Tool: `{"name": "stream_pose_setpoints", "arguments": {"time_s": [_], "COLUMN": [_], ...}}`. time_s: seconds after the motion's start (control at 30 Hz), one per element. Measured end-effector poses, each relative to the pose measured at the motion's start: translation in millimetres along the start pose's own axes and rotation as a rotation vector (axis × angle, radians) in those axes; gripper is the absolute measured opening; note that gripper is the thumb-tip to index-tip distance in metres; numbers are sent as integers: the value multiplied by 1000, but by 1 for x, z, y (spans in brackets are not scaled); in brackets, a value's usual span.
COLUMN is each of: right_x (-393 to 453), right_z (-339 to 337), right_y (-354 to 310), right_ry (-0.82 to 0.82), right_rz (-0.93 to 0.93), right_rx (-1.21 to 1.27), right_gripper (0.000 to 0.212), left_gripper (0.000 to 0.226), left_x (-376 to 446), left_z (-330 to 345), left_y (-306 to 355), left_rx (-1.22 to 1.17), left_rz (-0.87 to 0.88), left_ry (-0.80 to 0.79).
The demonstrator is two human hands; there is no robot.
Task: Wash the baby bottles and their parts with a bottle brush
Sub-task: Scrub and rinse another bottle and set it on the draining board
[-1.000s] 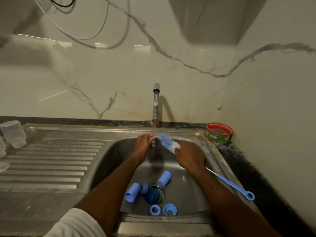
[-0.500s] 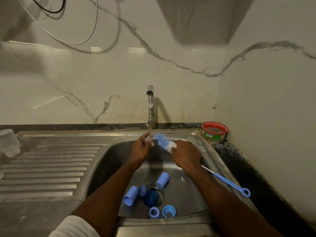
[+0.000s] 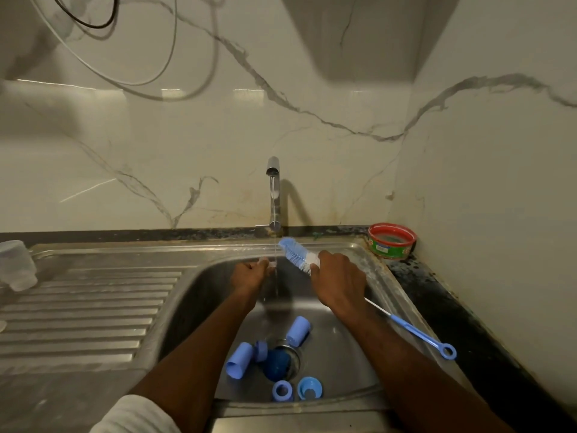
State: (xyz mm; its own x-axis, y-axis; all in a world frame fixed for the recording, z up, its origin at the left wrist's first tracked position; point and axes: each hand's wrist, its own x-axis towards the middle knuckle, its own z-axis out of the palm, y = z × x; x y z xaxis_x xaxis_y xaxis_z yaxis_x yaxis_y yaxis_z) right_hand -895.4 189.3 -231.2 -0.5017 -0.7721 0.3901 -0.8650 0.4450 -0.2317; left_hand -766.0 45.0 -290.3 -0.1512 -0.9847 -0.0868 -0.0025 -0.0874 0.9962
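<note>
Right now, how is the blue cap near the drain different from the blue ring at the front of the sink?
The blue cap is a tall tube lying on its side; the blue ring is short and flat, with its hole facing up. The cap lies right beside the drain, while the ring sits nearer the front wall of the sink. Both are light blue and lie loose, untouched by either hand.

Blue-and-white bottle brush (image 3: 299, 255), blue caps (image 3: 239, 360), red-rimmed green tub (image 3: 392, 241)
</note>
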Motion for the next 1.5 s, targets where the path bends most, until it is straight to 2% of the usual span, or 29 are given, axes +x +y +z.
{"name": "stream_pose_setpoints", "arguments": {"time_s": [0.13, 0.2, 0.33, 0.4, 0.57, 0.7, 0.8, 0.97, 1.1, 1.2, 1.3, 1.43, 1.5], "right_x": [-1, -3, -7, -6, 7, 8, 0, -4, 4, 11, 12, 3, -1], "right_z": [-5, -5, 4, 9, 13, 12, 14, 11, 11, 9, 4, 7, 8], "right_y": [-3, -7, -21, -26, -26, -26, -29, -23, -18, -16, -15, -15, -17], "right_ry": [76, 104, 39, 31, 42, 57, -5, -29, -3, 31, 73, 92, 77], "right_rz": [-14, -32, -45, -54, 2, -14, -67, -91, -87, -67, -68, -107, -128], "right_rx": [-12, -25, -146, -176, -138, -100, -67, 14, 4, 2, 24, -11, -63], "right_gripper": [32, 34, 44, 44, 35, 46, 47, 47, 43, 33, 35, 38, 38], "left_gripper": [20, 17, 12, 18, 15, 18, 23, 11, 13, 22, 26, 18, 17], "left_x": [-2, -4, -5, -8, -17, -17, -16, -28, -36, -35, -31, -22, -19], "left_z": [10, 14, 18, 18, 13, 12, 12, 12, 17, 16, 14, 9, 10], "left_y": [4, 6, 11, 11, 8, 12, 14, 27, 25, 19, 17, 15, 16], "left_rx": [-130, -138, -219, -232, -122, -139, -113, -295, -224, -64, -81, -199, -211], "left_rz": [-87, -84, -15, -13, 25, 4, -61, -108, -45, 51, 48, -15, -12], "left_ry": [-111, -114, -98, -114, -303, -136, 8, -140, -201, -234, -155, -7, -24]}}
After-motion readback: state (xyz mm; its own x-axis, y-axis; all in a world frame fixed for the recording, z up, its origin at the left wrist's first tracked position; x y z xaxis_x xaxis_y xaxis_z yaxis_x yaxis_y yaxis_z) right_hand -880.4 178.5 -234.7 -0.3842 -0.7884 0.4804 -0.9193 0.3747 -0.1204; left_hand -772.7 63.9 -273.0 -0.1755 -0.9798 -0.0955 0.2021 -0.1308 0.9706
